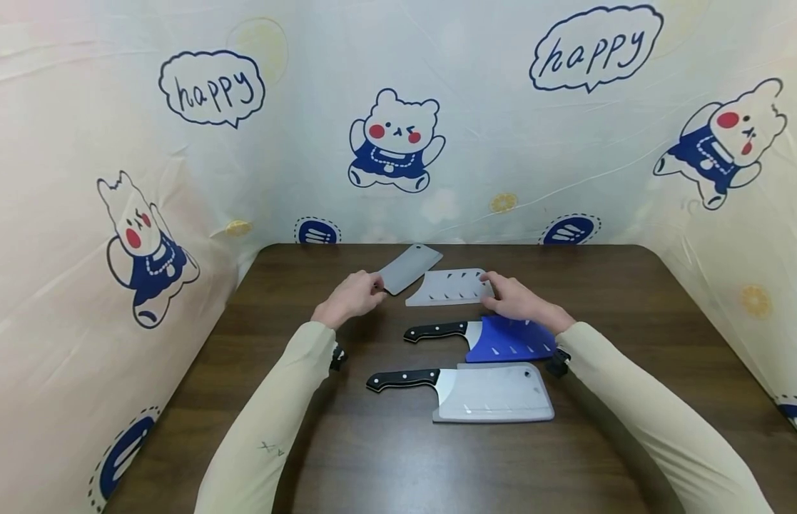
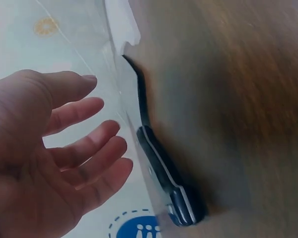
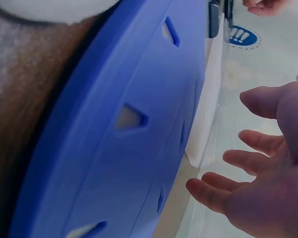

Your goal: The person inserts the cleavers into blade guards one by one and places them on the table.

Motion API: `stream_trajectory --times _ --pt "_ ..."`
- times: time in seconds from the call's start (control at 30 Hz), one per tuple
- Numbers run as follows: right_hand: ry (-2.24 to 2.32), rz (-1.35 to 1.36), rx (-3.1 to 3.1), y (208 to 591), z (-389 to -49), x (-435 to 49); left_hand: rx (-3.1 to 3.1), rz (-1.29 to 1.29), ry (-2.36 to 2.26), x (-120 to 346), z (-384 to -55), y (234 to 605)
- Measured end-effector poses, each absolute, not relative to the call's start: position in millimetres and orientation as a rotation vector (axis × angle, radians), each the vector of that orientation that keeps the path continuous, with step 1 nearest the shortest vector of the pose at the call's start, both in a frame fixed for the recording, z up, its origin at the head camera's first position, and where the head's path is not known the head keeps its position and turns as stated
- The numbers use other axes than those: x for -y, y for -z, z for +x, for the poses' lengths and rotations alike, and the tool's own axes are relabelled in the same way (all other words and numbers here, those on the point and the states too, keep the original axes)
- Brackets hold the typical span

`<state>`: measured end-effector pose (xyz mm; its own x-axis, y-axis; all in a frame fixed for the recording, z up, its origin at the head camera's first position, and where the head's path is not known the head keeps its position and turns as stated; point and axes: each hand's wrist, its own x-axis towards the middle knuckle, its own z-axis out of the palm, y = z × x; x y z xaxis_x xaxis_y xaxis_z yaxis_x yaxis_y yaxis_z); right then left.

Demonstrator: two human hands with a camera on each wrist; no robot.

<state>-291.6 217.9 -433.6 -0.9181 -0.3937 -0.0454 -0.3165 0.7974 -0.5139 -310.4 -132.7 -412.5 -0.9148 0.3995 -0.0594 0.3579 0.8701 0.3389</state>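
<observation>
With fingers loose and empty on left hand (image 1: 354, 294) and right hand (image 1: 516, 297), beside a grey rectangular metal cleaver blade (image 1: 411, 269) and a translucent white slotted plastic sheath (image 1: 447, 287) far on the brown wooden table (image 1: 603, 285), could get cut by grasping the seemingly bare edge. Cannot confirm sheath contact, or see behind left hand from the head view.

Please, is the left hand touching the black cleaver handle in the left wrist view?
Apart: the left wrist view shows pale backdrop between the left hand and the black cleaver handle.
</observation>
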Motion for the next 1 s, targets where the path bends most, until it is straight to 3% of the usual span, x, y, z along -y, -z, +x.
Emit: stream_trajectory --times 0.7,1.0 --pt "0.462 -0.449 -2.911 440 -294 -202 -2.926 0.288 -0.308 157 -303 420" --pt "0.442 -0.533 -2.811 446 -305 -204 -2.889 0.176 -0.293 164 -299 426"
